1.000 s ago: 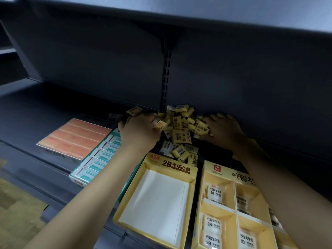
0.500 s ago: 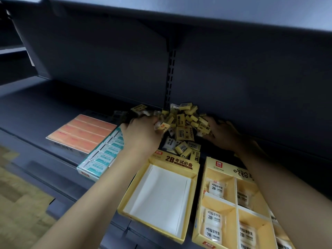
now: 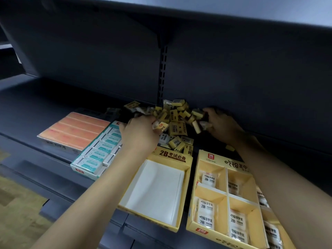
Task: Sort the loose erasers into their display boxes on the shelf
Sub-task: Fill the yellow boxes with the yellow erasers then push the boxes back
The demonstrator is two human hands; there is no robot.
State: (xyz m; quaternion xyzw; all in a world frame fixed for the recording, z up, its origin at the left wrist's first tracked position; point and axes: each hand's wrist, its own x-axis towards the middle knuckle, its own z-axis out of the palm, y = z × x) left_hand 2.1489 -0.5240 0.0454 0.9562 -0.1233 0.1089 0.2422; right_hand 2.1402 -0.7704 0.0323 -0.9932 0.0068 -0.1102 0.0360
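The loose erasers (image 3: 175, 121) are heaped against the shelf's back wall (image 3: 233, 78), behind the empty yellow display box (image 3: 186, 169) and the divided box (image 3: 226, 178) just beside it. The left hand (image 3: 139, 133) pinches one yellow eraser (image 3: 162, 127) at the heap's near edge; the right hand (image 3: 221, 126) curls around a few at its right side. Since a second ago both hands have drawn slightly out of the heap, erasers gathered.

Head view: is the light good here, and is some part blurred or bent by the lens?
Head view: dim light, the back of the shelf dark; the right hand sits in shadow, the left hand is lit brighter. The pile of loose erasers is slightly soft, its small print unreadable. The wide lens bends the shelf edges.
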